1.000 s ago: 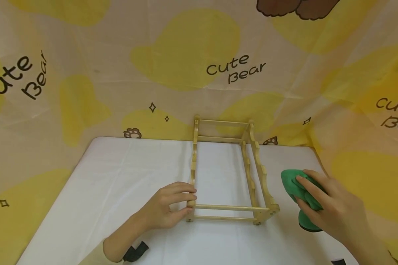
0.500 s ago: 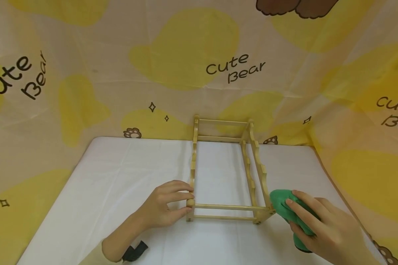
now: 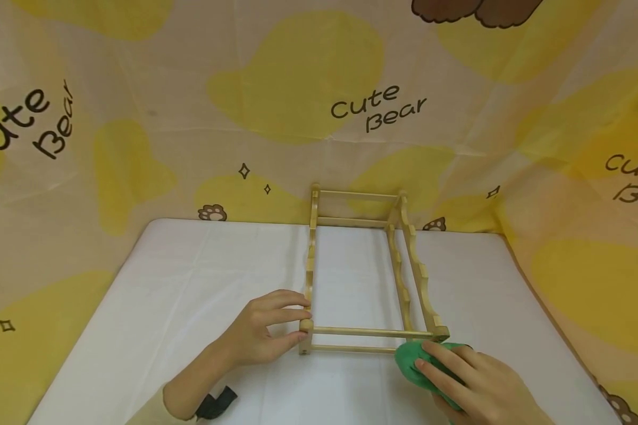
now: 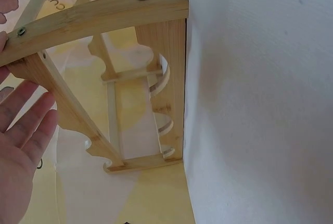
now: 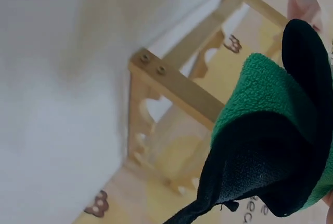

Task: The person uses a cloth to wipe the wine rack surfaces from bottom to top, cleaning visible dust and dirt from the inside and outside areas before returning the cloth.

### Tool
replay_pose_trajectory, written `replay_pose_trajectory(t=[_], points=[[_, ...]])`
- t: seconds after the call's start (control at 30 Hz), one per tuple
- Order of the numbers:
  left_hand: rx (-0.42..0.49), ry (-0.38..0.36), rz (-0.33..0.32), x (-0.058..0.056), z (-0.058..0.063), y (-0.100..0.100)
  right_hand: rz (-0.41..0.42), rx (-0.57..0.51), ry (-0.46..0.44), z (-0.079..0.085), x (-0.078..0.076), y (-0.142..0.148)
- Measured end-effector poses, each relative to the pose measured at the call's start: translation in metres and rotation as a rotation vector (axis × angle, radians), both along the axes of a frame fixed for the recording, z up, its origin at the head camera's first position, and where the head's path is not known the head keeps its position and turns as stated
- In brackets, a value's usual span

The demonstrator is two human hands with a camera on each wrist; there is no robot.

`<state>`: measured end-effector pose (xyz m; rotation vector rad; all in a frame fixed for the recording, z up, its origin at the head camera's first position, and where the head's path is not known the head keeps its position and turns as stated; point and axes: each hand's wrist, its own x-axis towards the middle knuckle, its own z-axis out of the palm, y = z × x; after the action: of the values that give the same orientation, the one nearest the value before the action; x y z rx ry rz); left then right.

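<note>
A light wooden rack (image 3: 372,332) with scalloped sides stands on the white-covered table. My left hand (image 3: 263,330) grips its near left corner, thumb at the front post and fingers along the side panel; the left wrist view shows these fingers (image 4: 36,114) beside the scalloped upright. My right hand (image 3: 484,378) holds a bunched green cloth (image 3: 417,360) at the rack's near right corner, where it overlaps the lower rail's end. In the right wrist view the fuzzy green cloth (image 5: 260,86) with its black edging covers part of the rack's end bar (image 5: 182,88), and most of that hand is hidden.
Yellow and cream printed fabric (image 3: 292,77) hangs around the table's back and sides, just behind the rack's far end. A black strap (image 3: 217,403) lies by the left wrist. White tabletop (image 3: 207,265) stretches out on both sides of the rack.
My right hand has brought the green cloth left and down, from beside the rack to its near right corner. The left hand and the rack have hardly moved.
</note>
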<state>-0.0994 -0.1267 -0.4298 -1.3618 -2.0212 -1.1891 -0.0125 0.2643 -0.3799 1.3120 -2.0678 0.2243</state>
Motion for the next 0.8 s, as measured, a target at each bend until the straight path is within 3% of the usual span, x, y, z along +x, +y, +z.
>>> replay_pose_trajectory(t=[0.27,0.43,0.8], points=[[-0.004,-0.007,0.003,0.001,-0.001,0.000,-0.053,0.196,-0.155,-0.021,0.001,-0.003],[-0.003,-0.016,0.004,0.002,0.000,0.000,-0.067,0.279,-0.161,-0.035,-0.006,-0.002],[-0.006,-0.003,0.009,0.001,0.000,0.000,-0.029,0.234,-0.145,-0.061,-0.016,-0.005]])
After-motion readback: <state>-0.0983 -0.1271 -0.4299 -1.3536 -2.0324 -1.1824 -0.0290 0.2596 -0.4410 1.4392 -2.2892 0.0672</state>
